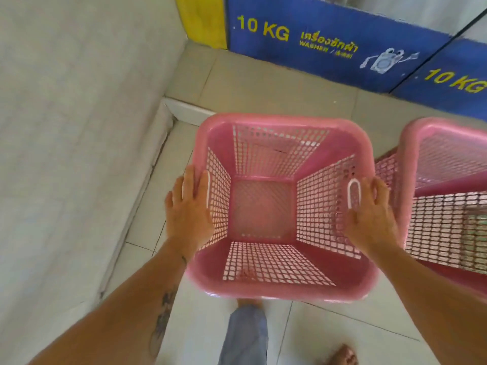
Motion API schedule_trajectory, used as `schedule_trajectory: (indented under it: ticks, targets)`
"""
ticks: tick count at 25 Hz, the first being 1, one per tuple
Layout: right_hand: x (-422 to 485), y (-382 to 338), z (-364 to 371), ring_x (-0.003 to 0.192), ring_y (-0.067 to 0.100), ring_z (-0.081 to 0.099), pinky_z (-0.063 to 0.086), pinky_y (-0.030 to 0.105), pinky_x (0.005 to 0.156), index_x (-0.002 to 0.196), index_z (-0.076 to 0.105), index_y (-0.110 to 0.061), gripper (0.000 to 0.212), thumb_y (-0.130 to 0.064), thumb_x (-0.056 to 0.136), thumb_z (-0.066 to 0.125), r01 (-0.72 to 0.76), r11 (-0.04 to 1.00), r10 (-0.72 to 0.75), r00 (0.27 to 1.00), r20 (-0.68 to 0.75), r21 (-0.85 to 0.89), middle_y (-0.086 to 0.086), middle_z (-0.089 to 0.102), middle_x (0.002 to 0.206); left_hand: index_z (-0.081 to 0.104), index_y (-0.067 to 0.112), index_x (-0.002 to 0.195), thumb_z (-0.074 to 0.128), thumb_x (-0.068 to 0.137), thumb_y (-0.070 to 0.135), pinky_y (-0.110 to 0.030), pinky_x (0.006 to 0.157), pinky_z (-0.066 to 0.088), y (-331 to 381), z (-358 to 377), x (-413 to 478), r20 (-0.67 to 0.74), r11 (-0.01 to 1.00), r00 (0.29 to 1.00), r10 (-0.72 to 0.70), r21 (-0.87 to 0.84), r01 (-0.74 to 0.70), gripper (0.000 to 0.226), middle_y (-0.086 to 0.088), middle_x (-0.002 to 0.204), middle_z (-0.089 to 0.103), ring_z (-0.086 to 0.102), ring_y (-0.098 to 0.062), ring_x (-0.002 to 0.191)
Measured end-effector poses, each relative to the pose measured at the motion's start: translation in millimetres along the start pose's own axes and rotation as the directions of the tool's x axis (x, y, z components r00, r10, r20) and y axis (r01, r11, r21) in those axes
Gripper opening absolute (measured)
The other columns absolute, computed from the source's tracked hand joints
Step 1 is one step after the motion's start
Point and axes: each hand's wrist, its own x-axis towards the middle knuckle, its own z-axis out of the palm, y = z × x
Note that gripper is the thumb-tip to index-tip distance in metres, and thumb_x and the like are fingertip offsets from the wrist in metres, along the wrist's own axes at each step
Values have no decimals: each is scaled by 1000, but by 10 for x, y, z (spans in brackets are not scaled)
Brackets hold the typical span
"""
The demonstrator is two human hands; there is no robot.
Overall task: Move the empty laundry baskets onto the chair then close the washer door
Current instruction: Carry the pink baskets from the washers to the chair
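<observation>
An empty pink laundry basket (pixel 279 127) with lattice walls sits right below me, seen from above. My left hand (pixel 188 214) lies on its left rim by the handle slot, fingers wrapped over the outside edge. On the right rim beside the white-edged handle slot rests my right hand (pixel 371 217). A second pink basket (pixel 445 164) stands close to the right, partly cut off by the frame. No chair and no washer door are in view.
A pale wall (pixel 73 127) runs along the left with a white skirting corner (pixel 184 109). Blue panels (pixel 329 43) marked 10 KG stand at the back. The floor (pixel 342 335) is light tile; my bare feet and one trouser leg show at the bottom.
</observation>
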Motion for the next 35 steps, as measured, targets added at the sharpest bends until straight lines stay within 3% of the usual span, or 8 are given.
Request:
schedule_trajectory:
  ticks: [3,9,12,17,20,27,32,35]
  targets:
    - [10,44,98,127,51,39,44,62,95,148,18,-17,68,-26,91,53,27,996,-33,997,-69,-80,13,16,153,10,20,154,68,76,28,-51,109,39,-56,113,32,-9,996,1000,26,-90,-27,97,-13,162,4,23,-35,142]
    - [-335,16,-296,114,39,48,55,53,88,146,24,-7,81,-7,75,64,131,971,-154,982,-106,-202,17,30,142,28,22,148,69,77,20,-53,99,48,-205,-318,-221,-93,994,995,37,-95,-45,82,-10,155,29,34,-33,134]
    - [-879,8,-688,121,43,48,56,54,87,147,20,-10,82,-7,78,64,137,976,-153,985,-85,-167,16,24,147,36,22,145,67,75,12,-51,94,53,-217,-793,-687,-139,989,989,48,-133,-66,77,-7,151,37,41,-34,126]
    - [-2198,264,-1159,113,31,51,56,45,90,146,25,-13,78,-9,79,64,122,989,-135,973,-187,-78,8,25,147,35,32,142,64,76,21,-44,76,61,-141,-1396,-1787,-177,975,979,98,-182,-130,73,1,137,51,60,-27,104]
    - [-3179,525,-1458,113,29,49,53,44,94,147,24,-11,81,-1,75,62,77,997,-77,964,-253,-9,8,27,145,34,32,142,60,74,22,-44,75,61,-22,-1662,-2510,-199,961,968,155,-198,-194,73,0,136,52,63,-28,97]
    - [-5155,1415,-2041,109,29,52,54,43,88,145,23,-18,86,-3,72,63,-147,977,184,945,-270,152,4,31,140,49,22,139,60,69,4,-43,92,53,910,-2352,-3960,-265,887,902,340,-227,-401,73,-5,135,55,56,-31,108]
    - [-5736,1788,-2211,107,28,55,53,34,76,144,27,-21,88,-5,68,69,-241,944,306,896,-323,225,3,37,141,41,25,144,51,64,9,-39,87,50,1392,-2531,-4142,-261,836,829,495,-117,-536,82,-1,131,56,56,-33,102]
    - [-5876,1855,-2312,106,28,57,46,28,66,141,33,-20,85,-2,66,69,-261,937,331,875,-354,230,5,40,140,50,20,136,53,63,7,-40,88,49,1510,-2625,-4156,-264,816,810,523,-118,-566,75,-4,132,56,55,-37,103]
